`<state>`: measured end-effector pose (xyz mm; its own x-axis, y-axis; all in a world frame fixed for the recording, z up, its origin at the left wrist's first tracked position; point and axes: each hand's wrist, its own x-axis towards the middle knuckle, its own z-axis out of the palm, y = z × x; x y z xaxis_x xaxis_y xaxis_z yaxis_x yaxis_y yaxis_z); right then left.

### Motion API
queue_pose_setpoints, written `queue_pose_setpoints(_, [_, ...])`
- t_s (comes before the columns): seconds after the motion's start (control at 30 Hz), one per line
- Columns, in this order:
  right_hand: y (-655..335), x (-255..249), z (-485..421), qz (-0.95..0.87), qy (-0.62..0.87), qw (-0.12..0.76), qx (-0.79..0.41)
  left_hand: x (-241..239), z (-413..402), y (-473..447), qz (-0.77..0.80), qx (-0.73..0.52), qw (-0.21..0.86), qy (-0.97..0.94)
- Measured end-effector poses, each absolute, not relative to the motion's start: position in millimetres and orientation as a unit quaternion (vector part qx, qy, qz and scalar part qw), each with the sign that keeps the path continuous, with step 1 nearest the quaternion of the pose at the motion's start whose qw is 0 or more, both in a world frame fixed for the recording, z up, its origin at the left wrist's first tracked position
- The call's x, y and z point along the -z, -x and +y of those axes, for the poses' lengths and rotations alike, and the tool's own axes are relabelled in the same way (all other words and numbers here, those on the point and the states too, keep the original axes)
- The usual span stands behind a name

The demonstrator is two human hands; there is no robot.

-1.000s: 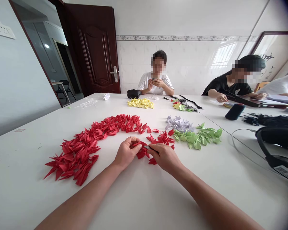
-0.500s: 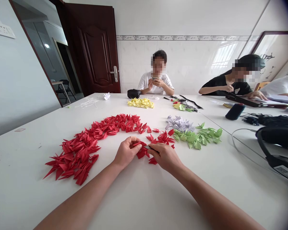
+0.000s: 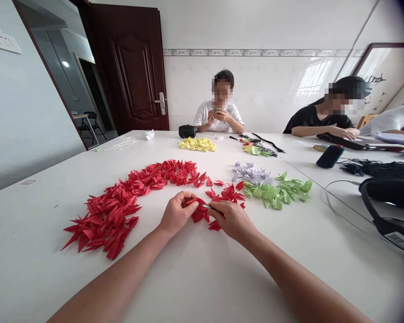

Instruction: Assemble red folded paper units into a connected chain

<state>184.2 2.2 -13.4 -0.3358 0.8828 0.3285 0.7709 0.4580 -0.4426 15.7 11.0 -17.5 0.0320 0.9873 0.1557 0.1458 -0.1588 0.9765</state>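
Far beyond my grip to the right, a hand [image 3: 342,133] of the person in black [image 3: 305,119], raised half a second ago, has come down beside the other; my left hand [image 3: 177,213] and right hand [image 3: 234,220] have hardly shifted. Between them sits the red paper [image 3: 198,215], low over the table [image 3: 195,287]; whether it touches the top, I cannot tell. My left pinches it narrowly between thumb and fingers. My right is closed around a slim tool [image 3: 207,206], its metal tip at the paper's right side; contact is too small for me to make out. Just behind the grip, to its right, lie loose red pieces [image 3: 229,194]. Left of the grip, and curving round behind it, I see a long red heap [image 3: 121,202]. Further right, lilac pieces [image 3: 251,172] touch green pieces [image 3: 278,194]. Well behind the grip are yellow pieces [image 3: 198,144], a black pouch [image 3: 187,131] just beyond them, and a person in white [image 3: 202,115] holding a phone [image 3: 218,110]. At far right, well apart from the grip, a headset [image 3: 375,215] lies on the table, with a dark box [image 3: 330,156] and black cords [image 3: 384,168] behind it.
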Motion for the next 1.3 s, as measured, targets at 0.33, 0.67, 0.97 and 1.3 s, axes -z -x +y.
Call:
queue_pose_setpoints(0.33, [-189.5, 17.9, 6.6, -0.796, 0.518, 0.298, -0.1, 22.0, 22.2, -5.7, 0.521, -0.482, 0.367, -0.601])
queue_pose_setpoints(0.67, [-194.1, 20.4, 13.3, -0.768, 0.546, 0.321, -0.097, 19.3, 25.3, -1.1, 0.504, -0.403, 0.255, -0.72])
queue_pose_setpoints(0.97, [-195.7, 20.2, 15.6, -0.754, 0.562, 0.324, -0.103, 32.8, 99.2, 9.3, 0.634, -0.403, 0.127, -0.648])
queue_pose_setpoints(1.3, [-195.2, 20.6, 15.6, -0.761, 0.547, 0.333, -0.102, 30.6, 97.1, 14.0, 0.605, -0.487, 0.17, -0.607])
